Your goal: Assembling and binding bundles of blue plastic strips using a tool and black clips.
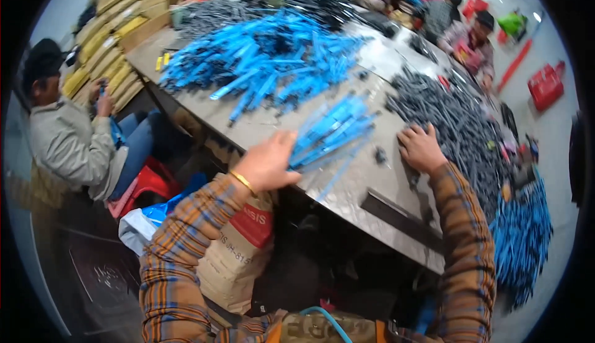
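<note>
Left hand (268, 160) at near end of blue strip bundle (338, 129), over near side of grey table (387, 231); thumb below, fingers above, motion blur; cannot tell if they clamp it; loose blue strip (338, 175) just beside; right hand (423, 149) palm down at edge of dark grey parts pile (449, 120), fingers spread wide; small black piece (380, 155) between hands; dark metal bar (400, 219) at near table edge; big blue strip heap (266, 57) beyond the bundle; writing: tan sack (232, 271) below left forearm has red panel with pale lettering, dark characters under it; pale marks on dark surface (102, 275) lower left, too blurred to read; large dark letters on garment front (328, 329) at lower edge.
</note>
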{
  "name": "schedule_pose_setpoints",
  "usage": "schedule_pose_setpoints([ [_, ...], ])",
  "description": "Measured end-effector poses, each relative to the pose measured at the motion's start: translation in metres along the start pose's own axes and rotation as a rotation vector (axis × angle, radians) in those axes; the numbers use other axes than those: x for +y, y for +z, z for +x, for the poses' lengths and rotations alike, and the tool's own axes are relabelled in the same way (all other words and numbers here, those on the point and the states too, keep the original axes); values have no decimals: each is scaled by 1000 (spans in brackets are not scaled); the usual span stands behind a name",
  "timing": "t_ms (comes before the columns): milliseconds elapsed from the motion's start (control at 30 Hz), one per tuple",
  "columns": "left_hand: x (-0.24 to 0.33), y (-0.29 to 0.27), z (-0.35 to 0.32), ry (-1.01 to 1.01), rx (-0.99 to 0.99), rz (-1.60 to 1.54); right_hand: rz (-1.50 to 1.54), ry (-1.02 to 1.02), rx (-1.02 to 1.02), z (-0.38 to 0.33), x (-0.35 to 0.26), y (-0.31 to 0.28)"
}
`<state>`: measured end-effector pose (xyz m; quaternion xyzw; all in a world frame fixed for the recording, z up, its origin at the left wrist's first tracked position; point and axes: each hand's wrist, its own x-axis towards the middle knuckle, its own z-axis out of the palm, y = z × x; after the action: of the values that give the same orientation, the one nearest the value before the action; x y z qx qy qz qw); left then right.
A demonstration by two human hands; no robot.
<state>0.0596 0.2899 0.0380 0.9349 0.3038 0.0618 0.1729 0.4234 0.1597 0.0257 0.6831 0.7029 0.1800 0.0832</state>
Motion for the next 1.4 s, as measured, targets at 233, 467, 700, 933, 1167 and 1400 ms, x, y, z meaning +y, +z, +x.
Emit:
schedule_pose_setpoints([
  [233, 2, 7, -8, 102, 121, 23, -14, -47, -12, -10, -15, 7],
  [467, 3, 36, -17, 56, 245, 35, 230, 79, 363, -19, -65, 13],
  [700, 5, 29, -20, 5, 242, 135, 97, 168, 54, -31, -53, -9],
  [933, 76, 20, -22, 222, 608, 282, -288, 372, 395, -167, 106, -114],
  [1167, 154, 42, -31, 337, 534, -107, -667, 1007, 23, -442, 323, -118],
  [1400, 196, 59, 1, 388, 456, -139, -375, 1205, -150, -675, 509, 44],
])
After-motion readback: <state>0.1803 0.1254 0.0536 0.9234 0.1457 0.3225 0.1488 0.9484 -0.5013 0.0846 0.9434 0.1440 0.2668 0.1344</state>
